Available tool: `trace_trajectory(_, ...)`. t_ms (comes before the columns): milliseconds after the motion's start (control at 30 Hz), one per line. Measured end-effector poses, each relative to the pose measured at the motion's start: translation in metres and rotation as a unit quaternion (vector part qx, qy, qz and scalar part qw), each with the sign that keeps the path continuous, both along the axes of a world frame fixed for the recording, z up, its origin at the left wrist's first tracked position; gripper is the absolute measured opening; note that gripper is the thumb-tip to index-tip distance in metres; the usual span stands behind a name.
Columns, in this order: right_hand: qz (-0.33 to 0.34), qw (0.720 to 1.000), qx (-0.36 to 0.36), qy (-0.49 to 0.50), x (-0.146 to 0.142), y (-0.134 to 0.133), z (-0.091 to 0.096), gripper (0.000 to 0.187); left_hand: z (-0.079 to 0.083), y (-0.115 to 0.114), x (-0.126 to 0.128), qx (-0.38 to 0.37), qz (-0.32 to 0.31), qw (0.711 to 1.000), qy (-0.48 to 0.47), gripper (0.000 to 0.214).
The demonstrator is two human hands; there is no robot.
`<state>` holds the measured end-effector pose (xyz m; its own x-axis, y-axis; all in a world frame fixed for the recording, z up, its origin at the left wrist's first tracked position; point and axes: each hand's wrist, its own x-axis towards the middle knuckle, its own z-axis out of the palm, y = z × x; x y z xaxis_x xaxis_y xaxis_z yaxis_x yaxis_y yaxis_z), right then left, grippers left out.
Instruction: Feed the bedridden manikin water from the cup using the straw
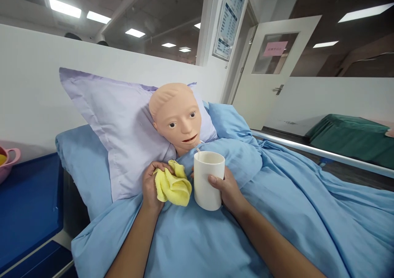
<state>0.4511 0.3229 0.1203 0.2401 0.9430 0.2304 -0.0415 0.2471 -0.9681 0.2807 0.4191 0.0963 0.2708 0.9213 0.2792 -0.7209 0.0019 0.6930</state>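
Observation:
In my left hand (153, 185) is a crumpled yellow cloth (174, 187), with the fingers closed on its upper left part. My right hand (229, 187) grips a white mug (208, 187) from its right side, the thumb lying across the front. A thin pale straw (198, 149) sticks up from the mug's far rim toward the chin of a manikin (177, 114). The manikin lies with its head on a lilac pillow (132, 134), mouth slightly parted. The mug stays upright over the blue quilt (277, 212); what it holds cannot be seen.
A blue-topped cabinet (27, 212) stands at the left, with part of a pink basin (9, 161) on it. A metal bed rail (326, 155) runs along the far side. Beyond it lies a green-covered bed (347, 138) near an open door (264, 85).

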Motion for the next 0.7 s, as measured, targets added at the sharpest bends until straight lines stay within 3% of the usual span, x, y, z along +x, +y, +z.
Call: trace_trajectory(700, 0.013, 1.0, 0.011, 0.01, -0.0007, 0.0014, 0.0017, 0.069, 0.0012, -0.0017, 0.0001, -0.001, 0.007, 1.0, -0.007, 0.01)
